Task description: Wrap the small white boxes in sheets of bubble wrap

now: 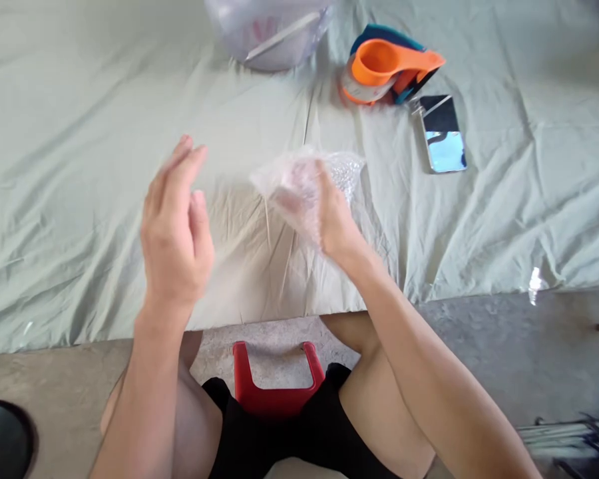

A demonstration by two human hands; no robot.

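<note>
My right hand (pixel 338 223) is on the right side of a bubble-wrap package (pixel 299 189), with the fingers partly hidden and slightly blurred. The wrap is clear and crinkled, and something pinkish shows faintly inside. It is over the middle of the cloth-covered table (pixel 80 153). To the left, apart from the package, my left hand (pixel 174 216) is raised over the cloth. Its fingers are stretched out and it holds nothing.
A clear plastic bag (pixel 274 40) stands at the back. Right of it lies an orange and teal tape dispenser (pixel 399 60) with a phone (pixel 444 136) beside it. A red stool (pixel 279 399) is below me. A dark round object (pixel 4 439) is on the floor at left.
</note>
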